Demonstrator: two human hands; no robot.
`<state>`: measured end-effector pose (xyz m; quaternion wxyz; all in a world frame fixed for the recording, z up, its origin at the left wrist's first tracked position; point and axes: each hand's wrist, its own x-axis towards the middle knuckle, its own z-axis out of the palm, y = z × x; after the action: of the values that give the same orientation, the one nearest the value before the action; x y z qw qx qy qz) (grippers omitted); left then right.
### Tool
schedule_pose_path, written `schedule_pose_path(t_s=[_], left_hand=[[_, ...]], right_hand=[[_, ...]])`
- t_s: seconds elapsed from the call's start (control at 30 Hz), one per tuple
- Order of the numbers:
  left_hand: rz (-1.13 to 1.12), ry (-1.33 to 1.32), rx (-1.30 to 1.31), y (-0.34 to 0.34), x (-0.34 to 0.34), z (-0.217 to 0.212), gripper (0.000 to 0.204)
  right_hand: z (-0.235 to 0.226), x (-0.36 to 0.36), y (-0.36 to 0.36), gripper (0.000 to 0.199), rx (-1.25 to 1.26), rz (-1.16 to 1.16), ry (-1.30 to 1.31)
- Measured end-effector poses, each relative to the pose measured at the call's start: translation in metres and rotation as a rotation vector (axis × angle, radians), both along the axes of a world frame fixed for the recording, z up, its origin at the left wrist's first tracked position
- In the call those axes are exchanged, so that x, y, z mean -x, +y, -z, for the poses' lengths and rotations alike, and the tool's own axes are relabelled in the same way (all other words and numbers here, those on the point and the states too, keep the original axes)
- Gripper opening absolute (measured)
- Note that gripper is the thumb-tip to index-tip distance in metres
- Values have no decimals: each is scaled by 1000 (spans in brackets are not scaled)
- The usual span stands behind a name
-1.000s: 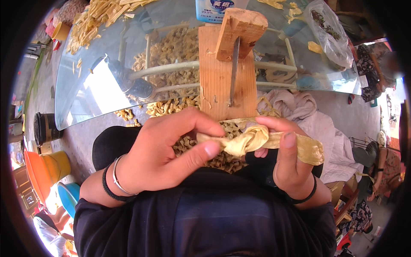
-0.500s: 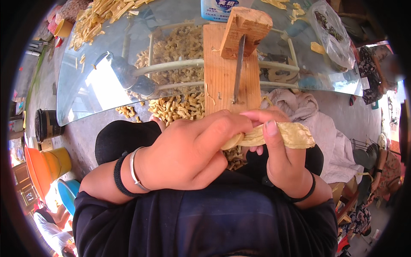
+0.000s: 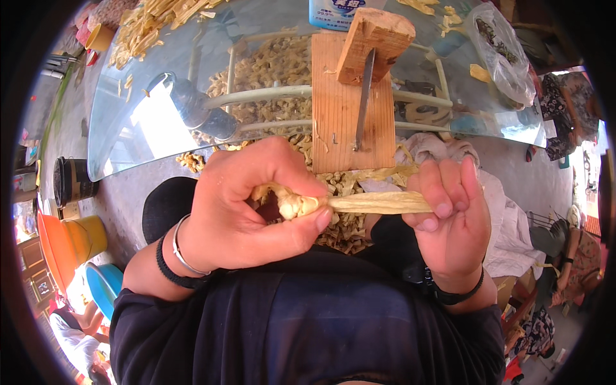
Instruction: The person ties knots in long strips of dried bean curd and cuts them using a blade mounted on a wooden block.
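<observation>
A pale yellow, leathery strip (image 3: 378, 203) is stretched level between my hands, in front of my chest. My left hand (image 3: 234, 205) pinches it between thumb and fingers at a bunched, knot-like lump (image 3: 295, 206). The fingers of my right hand (image 3: 455, 221) are curled over the strip's flat far end. Just beyond my hands a wooden board (image 3: 327, 96) juts over the edge of the glass table (image 3: 160, 131). On it stands a wooden block (image 3: 378, 42) with a narrow metal blade (image 3: 365, 102) slanting down to the board.
Loose yellow strips (image 3: 151, 25) are heaped at the table's far left. Many small yellow pieces (image 3: 343, 234) lie below my hands. A clear plastic bag (image 3: 504, 51) and a blue-white package (image 3: 340, 14) sit on the glass. An orange basin (image 3: 58, 250) stands left; people are at both sides.
My hands have moved apart, drawing the strip out straight between them. A bunched lump now shows at my left fingertips, and my right fingers have curled over the other end.
</observation>
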<state>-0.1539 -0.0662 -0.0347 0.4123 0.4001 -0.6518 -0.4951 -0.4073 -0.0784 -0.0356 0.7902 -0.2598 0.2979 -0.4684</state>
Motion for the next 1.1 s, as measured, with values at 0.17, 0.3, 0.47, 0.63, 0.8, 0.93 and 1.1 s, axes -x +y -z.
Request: schedule_pose_path(t_s=[0.17, 0.3, 0.47, 0.63, 0.8, 0.93, 1.1], left_hand=[[-32, 456, -148, 5, 22, 3, 36], [13, 510, -445, 2, 22, -18, 59], [252, 141, -138, -2, 21, 8, 55], [-26, -202, -18, -18, 27, -1, 48], [-203, -268, 219, -48, 24, 5, 21], [-202, -218, 58, -58, 26, 10, 14], [-226, -365, 24, -62, 22, 16, 12]], right_hand=[[6, -4, -6, 43, -225, -160, 73], [2, -3, -10, 48, -138, -859, 460], [9, -15, -4, 52, 370, -224, 453], [11, -17, -26, 25, 646, -36, 836], [12, -30, -55, 19, 560, 194, 688], [19, -34, -64, 16, 574, 236, 837], [26, -28, -66, 12, 741, 204, 1058]])
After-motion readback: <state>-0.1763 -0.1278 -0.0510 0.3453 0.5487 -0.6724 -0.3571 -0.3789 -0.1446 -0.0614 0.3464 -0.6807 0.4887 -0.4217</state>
